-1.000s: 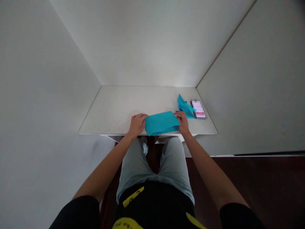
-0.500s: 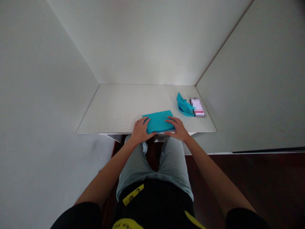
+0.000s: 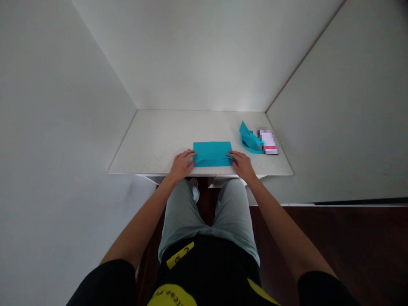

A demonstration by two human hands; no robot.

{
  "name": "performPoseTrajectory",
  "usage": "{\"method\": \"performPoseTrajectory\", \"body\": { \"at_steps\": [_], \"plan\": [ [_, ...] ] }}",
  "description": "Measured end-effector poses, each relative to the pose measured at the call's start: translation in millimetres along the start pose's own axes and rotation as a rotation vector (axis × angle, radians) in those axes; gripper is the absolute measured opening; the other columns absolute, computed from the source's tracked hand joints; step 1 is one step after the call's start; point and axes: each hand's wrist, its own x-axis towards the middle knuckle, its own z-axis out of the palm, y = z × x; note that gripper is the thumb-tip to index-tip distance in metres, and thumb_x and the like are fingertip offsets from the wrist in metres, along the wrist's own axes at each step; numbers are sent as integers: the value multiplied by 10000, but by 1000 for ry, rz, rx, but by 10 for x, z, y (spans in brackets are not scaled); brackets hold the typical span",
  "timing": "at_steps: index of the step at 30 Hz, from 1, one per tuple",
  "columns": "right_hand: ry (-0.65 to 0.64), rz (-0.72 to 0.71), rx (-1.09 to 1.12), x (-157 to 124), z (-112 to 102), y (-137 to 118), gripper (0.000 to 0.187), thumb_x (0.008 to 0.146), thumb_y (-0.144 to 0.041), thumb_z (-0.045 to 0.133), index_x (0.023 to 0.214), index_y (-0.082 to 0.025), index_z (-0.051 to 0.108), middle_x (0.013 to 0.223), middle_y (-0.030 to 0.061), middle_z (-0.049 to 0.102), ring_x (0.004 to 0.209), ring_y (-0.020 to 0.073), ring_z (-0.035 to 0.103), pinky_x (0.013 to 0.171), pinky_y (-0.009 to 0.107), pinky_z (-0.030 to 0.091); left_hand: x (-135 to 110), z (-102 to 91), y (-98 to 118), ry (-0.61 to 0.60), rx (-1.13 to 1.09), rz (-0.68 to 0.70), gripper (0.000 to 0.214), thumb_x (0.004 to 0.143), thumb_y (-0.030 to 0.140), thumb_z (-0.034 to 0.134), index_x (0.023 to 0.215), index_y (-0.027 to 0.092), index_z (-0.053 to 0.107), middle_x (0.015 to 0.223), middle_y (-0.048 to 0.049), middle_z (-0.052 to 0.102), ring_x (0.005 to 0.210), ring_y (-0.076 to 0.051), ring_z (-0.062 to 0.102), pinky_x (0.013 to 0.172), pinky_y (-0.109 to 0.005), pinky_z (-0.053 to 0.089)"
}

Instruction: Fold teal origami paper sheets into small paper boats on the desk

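A folded sheet of blue paper (image 3: 212, 149) lies flat near the front edge of the white tabletop, its long side running left to right. Across its lower part runs a fold line, where a narrow flap stands slightly raised. My left hand (image 3: 182, 165) grips the paper's left edge, fingers bent and close together at the fold. On the opposite side my right hand (image 3: 243, 165) pinches the right end of the flap between thumb and fingers. The exact contact under the fingertips is too small to make out.
A loosely folded blue paper piece (image 3: 250, 139) stands at the right of the white tabletop (image 3: 153, 136). It touches or overlaps a pixelated phone-like object (image 3: 269, 142). White walls (image 3: 200, 55) close in the back and both sides. My legs are below the front edge.
The paper has moved away from the table edge and now lies straighter, with a fold showing across it. Both hands have shifted from resting over it to its left and right edges.
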Motion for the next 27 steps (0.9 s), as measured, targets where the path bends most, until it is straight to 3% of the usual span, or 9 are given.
{"method": "performPoseTrajectory", "body": {
  "at_steps": [6, 13, 17, 20, 22, 25, 27],
  "plan": [
    [-122, -38, -134, -83, -95, -85, 543, 1011, -295, 527, 1538, -260, 653, 1673, 78, 552, 1584, 364, 454, 1231, 631, 375, -81, -52, -33, -78, 49, 135, 513, 1028, 192, 493, 1463, 364, 703, 1688, -19, 541, 1625, -266, 408, 1328, -533, 294],
    [-152, -169, -142, -103, 148, -798, 569, 1132, -484, 422, 1625, -231, 554, 1735, 106, 461, 1624, 307, 410, 1338, 557, 283, -120, -61, 56, -88, 40, 137, 424, 1071, 312, 491, 1420, 348, 730, 1679, -28, 552, 1613, -276, 419, 1339, -556, 235],
    [-205, -186, -147, -162, 334, -1006, 660, 1130, -529, 420, 1690, -182, 451, 1790, 142, 338, 1672, 339, 307, 1351, 584, 268, 40, -18, 178, 0, 97, 27, 374, 1086, 348, 473, 1240, 254, 800, 1462, -120, 716, 1453, -320, 576, 1289, -556, 326],
    [-203, -188, -150, -232, 368, -1036, 672, 1128, -486, 417, 1718, -165, 396, 1802, 157, 301, 1685, 349, 268, 1360, 608, 233, 269, 118, 306, 48, 121, -3, 419, 1049, 300, 499, 1383, 183, 724, 1507, -181, 664, 1486, -357, 534, 1295, -554, 331],
    [-206, -181, -140, -243, 334, -1005, 642, 1121, -466, 431, 1701, -193, 436, 1788, 141, 354, 1665, 344, 319, 1347, 595, 275, 396, 246, 375, 31, 90, 9, 515, 1046, 293, 486, 1530, 174, 617, 1632, -169, 569, 1592, -361, 419, 1336, -561, 273],
    [-211, -147, -84, -147, 251, -875, 513, 1120, -425, 427, 1562, -261, 628, 1681, 96, 544, 1532, 319, 520, 1269, 544, 422, 467, 418, 417, -6, 67, 20, 626, 1061, 352, 472, 1658, 163, 473, 1730, -155, 460, 1664, -362, 308, 1375, -584, 184],
    [-148, -79, -40, -10, 227, -766, 494, 1131, -392, 378, 1483, -248, 694, 1591, 101, 634, 1451, 300, 594, 1235, 518, 467, 450, 482, 405, -6, 75, 42, 675, 1068, 403, 467, 1695, 156, 417, 1758, -154, 417, 1681, -359, 275, 1387, -582, 155]
  ]
}}
